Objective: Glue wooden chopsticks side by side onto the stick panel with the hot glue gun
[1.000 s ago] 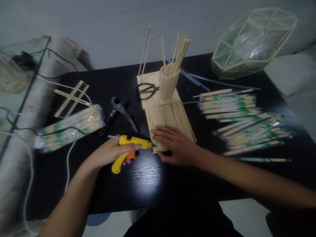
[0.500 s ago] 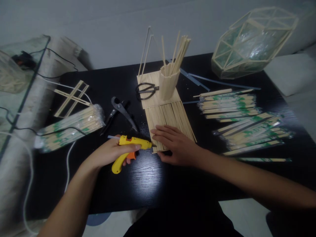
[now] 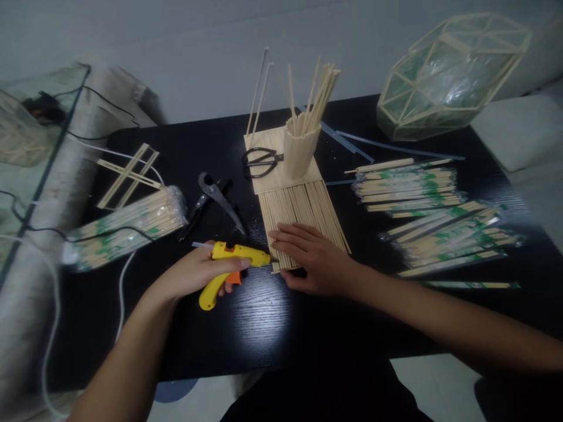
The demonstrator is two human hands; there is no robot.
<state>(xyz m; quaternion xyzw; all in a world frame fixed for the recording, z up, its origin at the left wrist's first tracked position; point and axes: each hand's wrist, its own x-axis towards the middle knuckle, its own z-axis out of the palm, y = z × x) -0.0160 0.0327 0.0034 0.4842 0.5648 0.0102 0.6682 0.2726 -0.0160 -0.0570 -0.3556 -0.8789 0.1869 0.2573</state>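
In my left hand (image 3: 202,271) is a yellow hot glue gun (image 3: 235,256) with an orange trigger; a clear glue stick pokes out of its back. Its nozzle points right, at the near left corner of a row of thin wooden sticks (image 3: 299,205) laid side by side. My right hand (image 3: 314,258) lies flat across the near end of those sticks, fingers stretched out. Beyond them is a flat wooden stick panel (image 3: 268,181), which bears a stick-built holder (image 3: 301,149) full of upright sticks and a pair of black-handled scissors (image 3: 261,162).
Pliers (image 3: 220,196) lie left of the sticks, near a wrapped bundle of chopsticks (image 3: 127,228) and a small stick frame (image 3: 129,176). Wrapped chopsticks (image 3: 409,187) and clear glue sticks (image 3: 347,143) lie to the right. A faceted stick-framed lantern shape (image 3: 453,76) stands at the back right.
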